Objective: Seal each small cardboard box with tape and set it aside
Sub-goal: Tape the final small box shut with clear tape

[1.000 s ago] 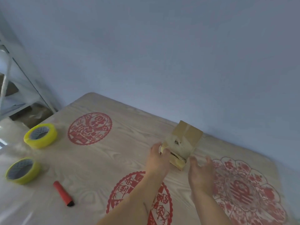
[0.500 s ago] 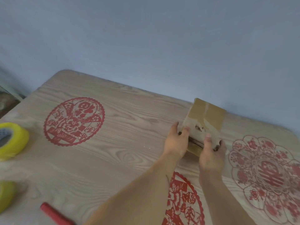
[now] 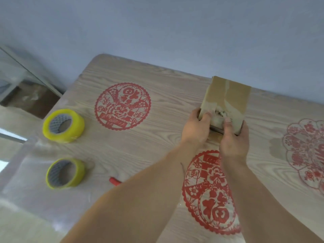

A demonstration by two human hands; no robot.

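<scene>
Tape rolls (image 3: 64, 125) (image 3: 65, 173) far left; bare table (image 3: 157, 141) between.

The near lower side of the cardboard box (image 3: 226, 100) is covered by the left hand (image 3: 195, 128) and right hand (image 3: 234, 137), so the fingers beneath it cannot be seen. Left of the left hand, a red object (image 3: 114, 181) is mostly hidden behind the left forearm. Right of the right hand, a red paper-cut (image 3: 305, 155) on the tabletop (image 3: 157, 146) is cut off by the frame's edge.
</scene>
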